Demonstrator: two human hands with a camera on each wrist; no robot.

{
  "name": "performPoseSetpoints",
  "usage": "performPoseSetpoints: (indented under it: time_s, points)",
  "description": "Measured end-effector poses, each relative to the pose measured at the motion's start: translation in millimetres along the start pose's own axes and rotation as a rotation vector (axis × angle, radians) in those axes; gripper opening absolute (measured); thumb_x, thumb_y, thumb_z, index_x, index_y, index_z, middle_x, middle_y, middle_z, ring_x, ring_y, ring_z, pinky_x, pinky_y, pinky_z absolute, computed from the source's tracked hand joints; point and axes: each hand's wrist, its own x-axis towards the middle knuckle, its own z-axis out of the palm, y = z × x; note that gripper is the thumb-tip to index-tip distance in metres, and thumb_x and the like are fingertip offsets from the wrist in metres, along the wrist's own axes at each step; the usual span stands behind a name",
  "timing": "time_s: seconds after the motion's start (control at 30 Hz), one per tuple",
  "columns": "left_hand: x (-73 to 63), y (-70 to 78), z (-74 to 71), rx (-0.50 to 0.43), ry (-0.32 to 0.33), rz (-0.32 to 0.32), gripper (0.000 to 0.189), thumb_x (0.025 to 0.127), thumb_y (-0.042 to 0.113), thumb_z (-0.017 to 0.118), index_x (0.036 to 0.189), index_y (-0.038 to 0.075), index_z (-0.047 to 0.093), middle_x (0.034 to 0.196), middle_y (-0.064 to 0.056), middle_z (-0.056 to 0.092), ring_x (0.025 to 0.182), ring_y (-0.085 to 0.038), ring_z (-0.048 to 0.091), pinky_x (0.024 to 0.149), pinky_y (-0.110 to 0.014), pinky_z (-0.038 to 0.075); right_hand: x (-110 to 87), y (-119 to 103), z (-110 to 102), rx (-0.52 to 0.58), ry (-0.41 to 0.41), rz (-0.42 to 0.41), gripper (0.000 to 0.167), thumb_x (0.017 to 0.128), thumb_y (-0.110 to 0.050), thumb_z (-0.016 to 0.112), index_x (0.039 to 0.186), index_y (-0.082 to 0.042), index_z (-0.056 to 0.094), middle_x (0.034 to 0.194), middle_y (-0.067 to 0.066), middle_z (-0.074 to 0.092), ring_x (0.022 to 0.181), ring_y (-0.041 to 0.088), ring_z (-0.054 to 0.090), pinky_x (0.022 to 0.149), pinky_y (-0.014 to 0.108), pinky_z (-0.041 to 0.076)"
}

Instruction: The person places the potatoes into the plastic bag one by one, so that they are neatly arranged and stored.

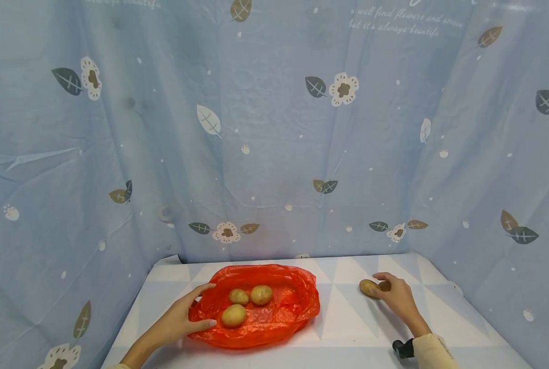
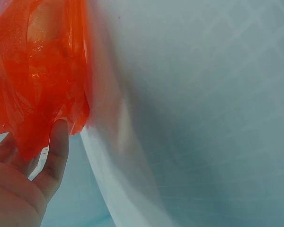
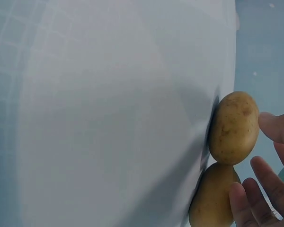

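Observation:
A red plastic bag (image 1: 293, 318) lies spread with its mouth upward, holding three potatoes (image 1: 233, 315). My left hand (image 1: 180, 318) spans its left end, thumb and fingers apart and reaching over the rim. In the left wrist view the thumb lies against the red film, with a corner of the bag between it and the other fingers. Farther right, my right hand (image 1: 398, 297) is over two potatoes (image 3: 234, 127) that sit end to end. Its thumb tip is right at one potato; fingertips overlap the other potato (image 3: 212, 196), loosely bent rather than wrapped round it.
The white and pale blue patterned tabletop (image 1: 343, 328) stretches between the bag and the right-hand potatoes. Blue curtain cloth (image 1: 274, 154) with leaves and flowers encloses the back and sides. A black device (image 1: 403, 348) sits at the right wrist, beside the cream sleeve (image 1: 433, 353).

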Motion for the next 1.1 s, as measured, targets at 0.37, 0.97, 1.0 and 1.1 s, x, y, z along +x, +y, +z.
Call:
performPoseSetpoints:
  time_s: [0.37, 0.97, 1.0, 1.1]
  points:
    - [-0.5, -3.0, 0.7, 0.018, -0.003, -0.007, 0.085, 0.081, 0.040, 0.088, 0.153, 0.024, 0.045, 0.148, -0.014, 0.051, 0.121, -0.033, 0.056, 0.093, -0.054, 0.056, -0.5, 12.8, -11.0, -0.028, 0.057, -0.018, 0.039, 0.086, -0.011, 0.082, 0.121, 0.001, 0.070, 0.115, 0.023, 0.071, 0.097, 0.036, 0.070, 0.080, 0.042, 0.054]
    - [-0.3, -1.4, 0.1, 0.009, -0.004, 0.012, 0.083, 0.083, 0.039, 0.087, 0.153, 0.025, 0.045, 0.148, -0.013, 0.051, 0.119, -0.032, 0.057, 0.093, -0.053, 0.056, 1.0, 31.1, -21.8, -0.018, -0.076, 0.226, 0.060, 0.089, -0.023, 0.080, 0.133, 0.010, 0.056, 0.133, 0.037, 0.056, 0.113, 0.047, 0.057, 0.092, 0.058, 0.049]
    - [-0.3, -1.7, 0.1, 0.008, -0.005, 0.009, 0.083, 0.083, 0.039, 0.087, 0.153, 0.025, 0.045, 0.148, -0.013, 0.051, 0.118, -0.032, 0.057, 0.093, -0.053, 0.056, 1.0, 31.6, -21.7, -0.016, -0.082, 0.233, 0.061, 0.089, -0.023, 0.080, 0.133, 0.010, 0.056, 0.133, 0.037, 0.056, 0.114, 0.046, 0.057, 0.092, 0.057, 0.049]
    - [-0.2, -2.2, 0.2, 0.011, -0.007, 0.001, 0.083, 0.082, 0.039, 0.087, 0.153, 0.026, 0.045, 0.147, -0.013, 0.051, 0.116, -0.031, 0.058, 0.091, -0.052, 0.057, 1.5, 32.1, -21.2, -0.029, -0.086, 0.248, 0.063, 0.088, -0.024, 0.080, 0.134, 0.011, 0.055, 0.131, 0.037, 0.056, 0.112, 0.045, 0.058, 0.091, 0.057, 0.049]
